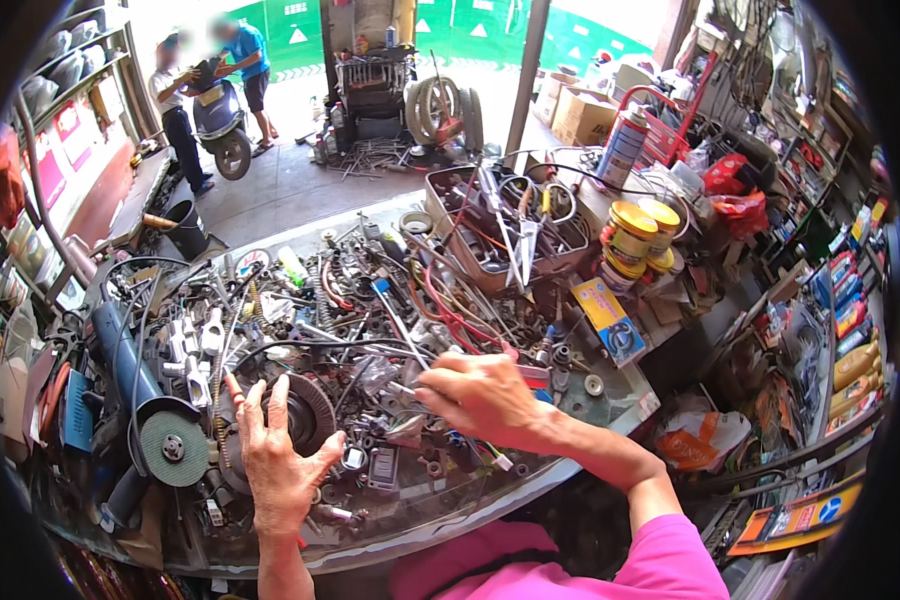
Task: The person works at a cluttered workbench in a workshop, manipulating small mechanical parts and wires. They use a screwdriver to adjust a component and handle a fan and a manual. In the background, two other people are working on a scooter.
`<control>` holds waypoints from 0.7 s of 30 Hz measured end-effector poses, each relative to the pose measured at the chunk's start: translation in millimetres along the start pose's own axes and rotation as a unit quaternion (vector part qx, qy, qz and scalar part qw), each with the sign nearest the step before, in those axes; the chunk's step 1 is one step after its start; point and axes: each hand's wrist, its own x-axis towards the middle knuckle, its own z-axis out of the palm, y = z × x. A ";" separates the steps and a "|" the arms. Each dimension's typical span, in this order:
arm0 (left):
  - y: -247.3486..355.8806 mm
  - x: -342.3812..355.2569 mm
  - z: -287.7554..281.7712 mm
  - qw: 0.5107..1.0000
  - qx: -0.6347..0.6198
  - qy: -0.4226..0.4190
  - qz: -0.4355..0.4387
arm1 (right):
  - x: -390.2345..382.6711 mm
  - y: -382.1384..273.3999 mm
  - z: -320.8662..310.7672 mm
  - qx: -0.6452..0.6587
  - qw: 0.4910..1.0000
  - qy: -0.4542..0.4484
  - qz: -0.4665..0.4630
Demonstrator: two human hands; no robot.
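Head view: over a cluttered workbench [610, 400], the left hand [275, 460] rests open, fingers spread on a dark round disc [305, 410]; the right hand [485, 395] pinches something small, unidentifiable. Sorting seems underway; next needs careful picking.

- Pink sleeve [660, 560]
- Yellow-lidded tins [632, 235]
- Blue and yellow flat packet [610, 318]
- Red wires [450, 305] looped among grey metal parts
- Dark blue angle grinder [135, 390] with a grey-green disc [173, 447]
- Green hoarding [450, 30] behind with white triangles
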 end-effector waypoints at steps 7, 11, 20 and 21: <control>-1.7 -1.9 3.2 0.999 0.038 -0.014 0.006 | 46.9 2.2 18.6 0.014 0.987 -0.158 0.030; 0.9 0.7 -0.5 1.000 0.000 -0.025 0.005 | 57.6 9.1 2.5 0.208 0.971 -0.047 0.104; 7.0 1.7 -2.5 0.985 -0.124 0.095 0.073 | 68.0 0.1 -7.8 0.603 0.768 -0.002 0.218; 10.0 1.3 -4.2 0.981 -0.147 0.101 0.077 | 66.2 -0.1 -3.4 0.621 0.754 -0.002 0.216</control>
